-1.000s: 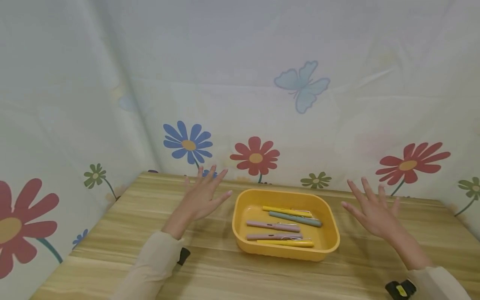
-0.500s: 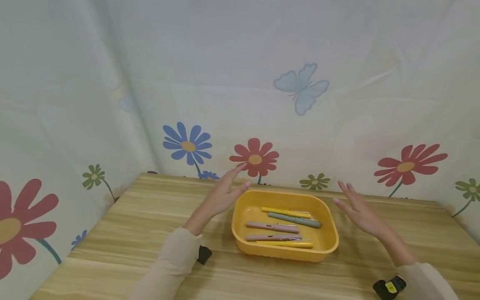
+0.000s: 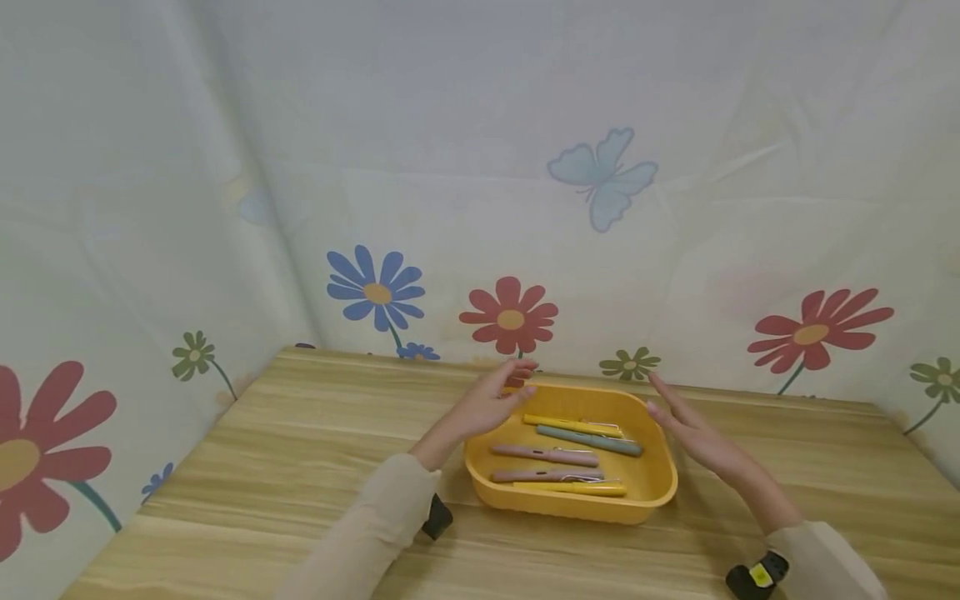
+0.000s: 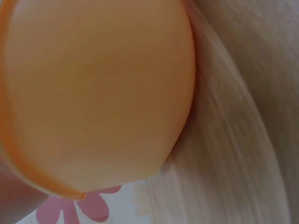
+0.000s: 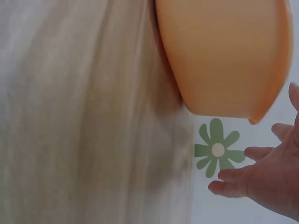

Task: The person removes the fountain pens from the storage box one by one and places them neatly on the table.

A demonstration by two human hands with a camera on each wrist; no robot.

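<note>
A yellow plastic basin (image 3: pixel 570 510) with rounded corners sits on the table. Inside lie several clip pens: a yellow pen (image 3: pixel 564 423), a teal pen (image 3: pixel 588 439), two mauve pens (image 3: pixel 546 455) and another yellow pen (image 3: pixel 579 489) near the front. My left hand (image 3: pixel 486 407) hovers at the basin's back left corner, its fingers slightly bent and nothing in them. Beside the right rim, my right hand (image 3: pixel 708 446) has its fingers extended and holds nothing. In the right wrist view its fingers stay apart from the basin wall (image 5: pixel 224 60); whether the left hand touches the rim cannot be told.
The wood-grain table (image 3: pixel 300 450) reaches back to a pale cloth wall (image 3: pixel 420 183) printed with flowers and a butterfly. A dark strap device (image 3: pixel 757 577) is worn on the right wrist, another dark device (image 3: pixel 437 518) on the left.
Both hands have moved inward to the basin, the left one rightward over its corner, the right one leftward to its rim. Their spread fingers have come together. Basin and pens have stayed put.
</note>
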